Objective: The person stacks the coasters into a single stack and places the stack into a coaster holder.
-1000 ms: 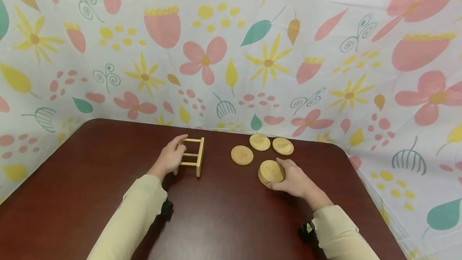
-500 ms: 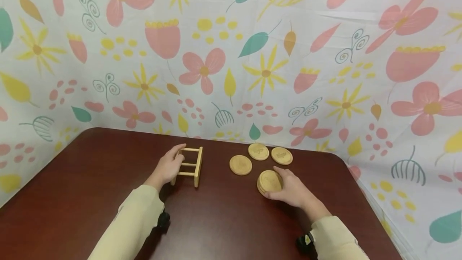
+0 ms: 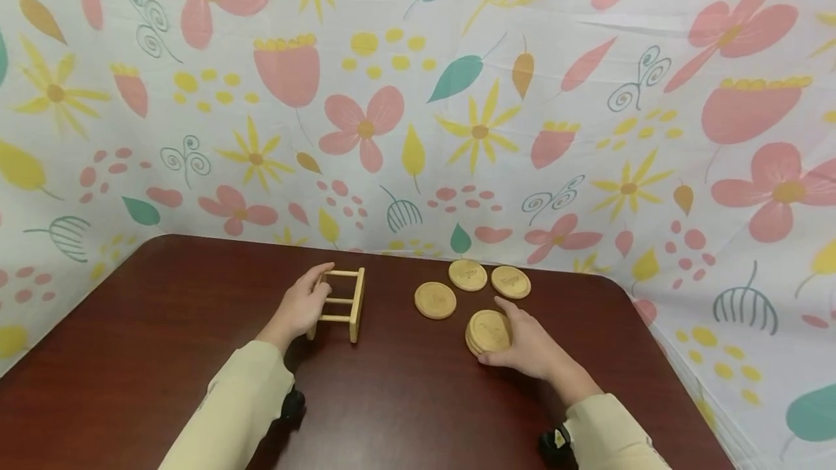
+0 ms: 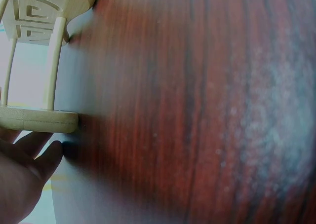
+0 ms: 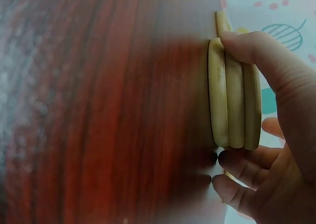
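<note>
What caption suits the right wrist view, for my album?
Right hand curved around three stacked wooden coasters on a reddish-brown table.

Passable over the tabletop (image 3: 392,405) between wooden rack (image 3: 357,307) and lone disc (image 3: 435,300), and in front of the disc stack (image 3: 490,331); blocked at the rack's left end by the left hand (image 3: 303,307), right of the stack by the right hand (image 3: 530,344); tight between two rear discs (image 3: 467,275) (image 3: 511,282); closed behind by patterned cloth (image 3: 405,27)
</note>
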### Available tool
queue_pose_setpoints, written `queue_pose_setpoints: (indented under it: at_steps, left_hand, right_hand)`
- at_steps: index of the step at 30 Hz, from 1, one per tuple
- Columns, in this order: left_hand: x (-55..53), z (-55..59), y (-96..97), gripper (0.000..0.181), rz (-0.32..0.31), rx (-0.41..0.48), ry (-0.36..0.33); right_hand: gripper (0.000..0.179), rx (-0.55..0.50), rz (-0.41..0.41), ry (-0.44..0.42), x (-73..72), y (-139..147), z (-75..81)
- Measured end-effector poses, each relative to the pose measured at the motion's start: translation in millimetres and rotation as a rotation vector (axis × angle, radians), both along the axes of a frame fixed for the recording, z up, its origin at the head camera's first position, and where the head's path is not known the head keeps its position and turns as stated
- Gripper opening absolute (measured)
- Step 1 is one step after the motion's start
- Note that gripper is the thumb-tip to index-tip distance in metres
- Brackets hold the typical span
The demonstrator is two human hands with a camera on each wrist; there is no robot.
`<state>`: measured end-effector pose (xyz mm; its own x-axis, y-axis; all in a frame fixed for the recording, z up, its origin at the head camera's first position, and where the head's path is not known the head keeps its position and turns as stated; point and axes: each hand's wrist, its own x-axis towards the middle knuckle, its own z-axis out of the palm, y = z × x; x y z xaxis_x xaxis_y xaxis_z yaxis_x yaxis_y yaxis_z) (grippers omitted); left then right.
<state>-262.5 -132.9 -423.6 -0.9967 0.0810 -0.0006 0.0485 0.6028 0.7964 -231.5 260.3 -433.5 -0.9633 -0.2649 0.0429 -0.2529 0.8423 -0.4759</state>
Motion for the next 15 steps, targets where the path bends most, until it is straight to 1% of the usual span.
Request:
queue_pose_setpoints:
  at_steps: [4,6,11,15]
  left_hand:
    - [-0.3,2.7,-1.4,0.046,0.003,0.001,0.008]
    - [-1.1,3.0,-1.6,0.046,0.006,0.001,0.01]
    - [-1.4,1.0,-1.4,0.046,0.007,-0.006,0.007]
    - [-1.0,-1.7,-0.4,0.046,0.009,-0.007,0.001]
  right_hand:
    - [0.112,0.001,0.008,0.017,0.0,-1.2,2.9]
    - [0.113,-0.002,0.005,0.012,0.3,-1.5,3.8]
    - [0.111,-0.006,-0.015,-0.006,1.7,0.6,3.7]
    - [0.106,-0.019,-0.023,0.015,3.0,3.6,3.0]
